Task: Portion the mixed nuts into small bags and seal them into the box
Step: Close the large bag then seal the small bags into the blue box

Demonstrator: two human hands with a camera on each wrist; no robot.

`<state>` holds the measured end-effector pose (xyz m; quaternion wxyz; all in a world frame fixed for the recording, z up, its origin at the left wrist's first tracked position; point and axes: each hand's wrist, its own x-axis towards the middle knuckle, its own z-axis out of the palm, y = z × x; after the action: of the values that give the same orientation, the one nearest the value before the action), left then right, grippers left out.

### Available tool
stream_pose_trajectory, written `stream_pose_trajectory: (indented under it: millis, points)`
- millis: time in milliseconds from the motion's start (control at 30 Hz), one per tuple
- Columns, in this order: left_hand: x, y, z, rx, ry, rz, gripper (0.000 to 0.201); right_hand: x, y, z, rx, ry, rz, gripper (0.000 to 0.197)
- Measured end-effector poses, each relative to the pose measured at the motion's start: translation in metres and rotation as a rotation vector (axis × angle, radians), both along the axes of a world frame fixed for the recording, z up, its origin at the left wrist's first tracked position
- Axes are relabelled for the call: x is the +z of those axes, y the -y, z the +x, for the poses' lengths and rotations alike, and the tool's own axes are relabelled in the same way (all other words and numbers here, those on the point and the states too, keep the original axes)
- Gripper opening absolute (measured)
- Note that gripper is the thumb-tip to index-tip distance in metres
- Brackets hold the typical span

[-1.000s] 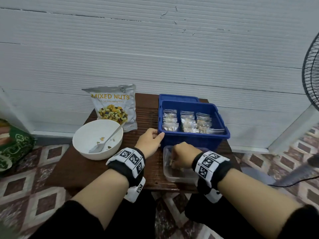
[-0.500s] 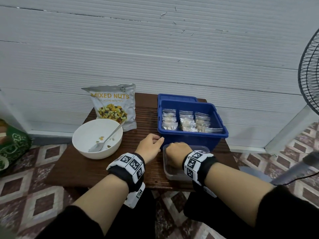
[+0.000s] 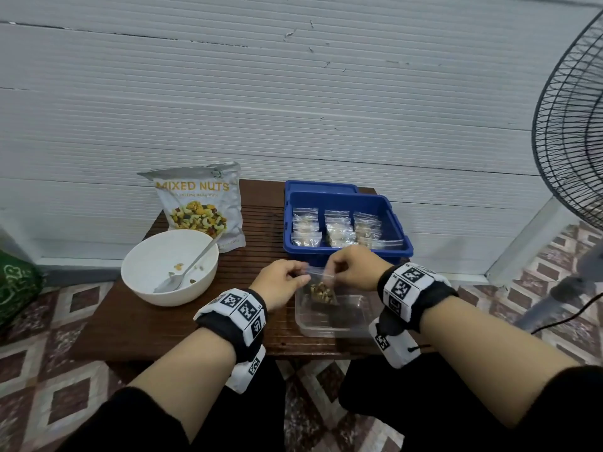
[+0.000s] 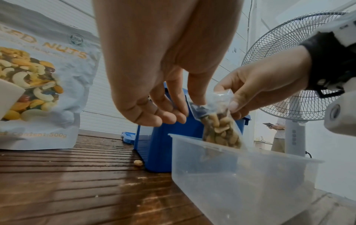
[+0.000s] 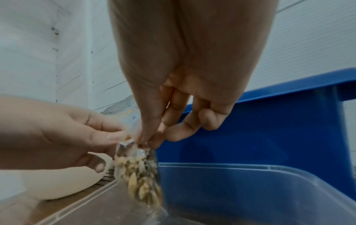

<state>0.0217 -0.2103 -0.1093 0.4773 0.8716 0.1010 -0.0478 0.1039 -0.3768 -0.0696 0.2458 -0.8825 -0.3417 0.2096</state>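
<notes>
Centre frame, I see my left hand (image 4: 163, 73) and right hand (image 4: 260, 85) sharing a pinch grip on the small bag (image 4: 219, 121) of nuts, hanging into the clear tub (image 4: 240, 175). One loose nut (image 4: 138, 162) lies on the surface (image 4: 77, 182) (beside the blue box (image 4: 163, 149)).

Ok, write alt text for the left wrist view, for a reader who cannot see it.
Both hands pinch the top of a small clear bag of nuts above a clear plastic tub, the left hand from above, the right hand from the right. Behind stand the mixed nuts pouch, a blue box and a fan.
</notes>
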Motion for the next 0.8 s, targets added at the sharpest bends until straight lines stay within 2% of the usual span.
stream_pose_trajectory:
  millis: [167, 267, 333, 433, 700, 800]
  points:
    - [0.000, 0.006, -0.002, 0.034, 0.119, -0.014, 0.003, -0.002, 0.015, 0.004, 0.010, -0.106, 0.060, 0.007]
    - [0.002, 0.007, -0.002, 0.041, 0.139, -0.010, 0.005, -0.003, 0.022, 0.004, -0.039, -0.146, 0.073, 0.011]
    - [0.004, 0.007, -0.002, 0.031, 0.131, -0.012, 0.007, -0.003, 0.024, 0.003, -0.069, -0.125, 0.110, 0.004]
    - [0.007, 0.006, -0.003, 0.013, 0.136, -0.025, 0.008, -0.002, 0.026, 0.003, -0.107, -0.109, 0.152, 0.008]
    - [0.012, 0.009, -0.002, 0.009, 0.219, 0.105, 0.006, -0.001, 0.025, -0.003, -0.102, -0.036, 0.150, 0.024]
    - [0.012, 0.010, -0.002, 0.012, 0.229, 0.094, 0.005, -0.002, 0.025, -0.003, -0.085, -0.016, 0.165, 0.019]
